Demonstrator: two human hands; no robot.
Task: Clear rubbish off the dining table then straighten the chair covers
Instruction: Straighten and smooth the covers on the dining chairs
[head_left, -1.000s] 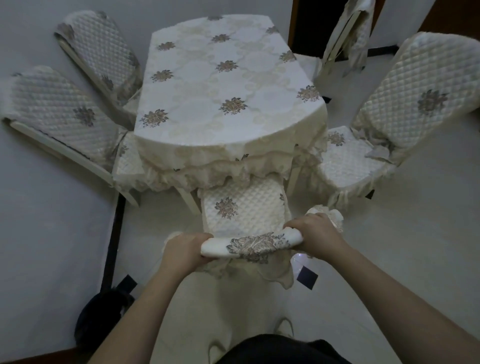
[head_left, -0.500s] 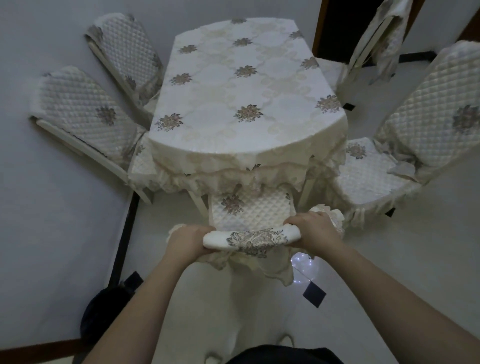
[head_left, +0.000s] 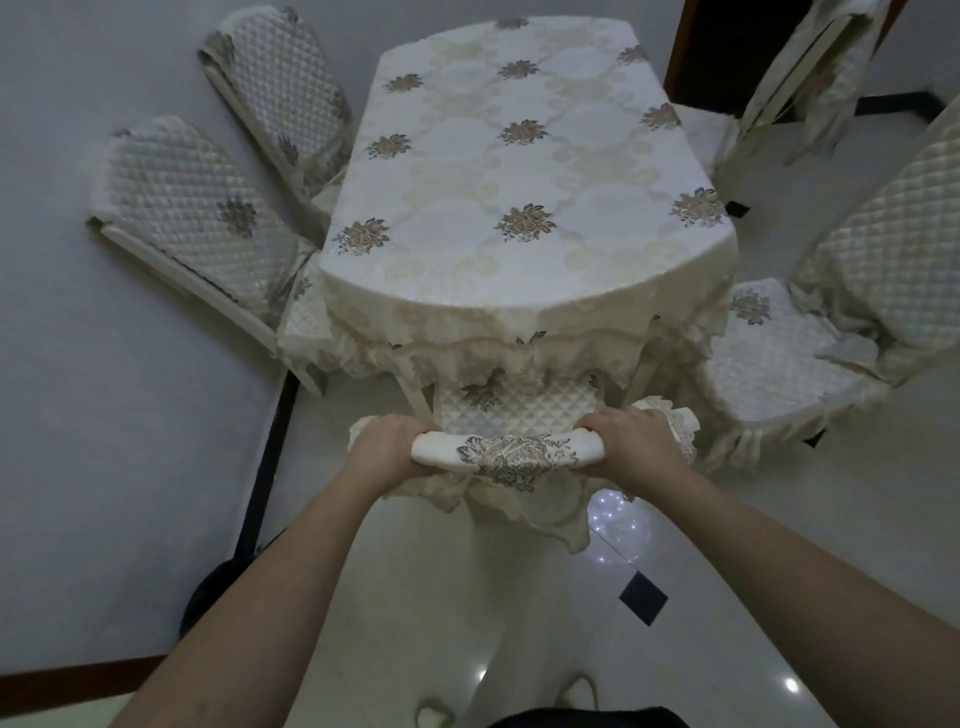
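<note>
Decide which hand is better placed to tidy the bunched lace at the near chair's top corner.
Probably the right hand: it grips the chair cover beside the bunched lace; the left hand grips the opposite end.

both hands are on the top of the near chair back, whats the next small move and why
Probably a short, even downward tug with both hands. The left hand and right hand grip the two ends of the cream floral-embroidered chair-back cover, and its lace hem hangs bunched and uneven below. The cream floral tablecloth shows no rubbish, so the covers seem to be the remaining work.
</note>
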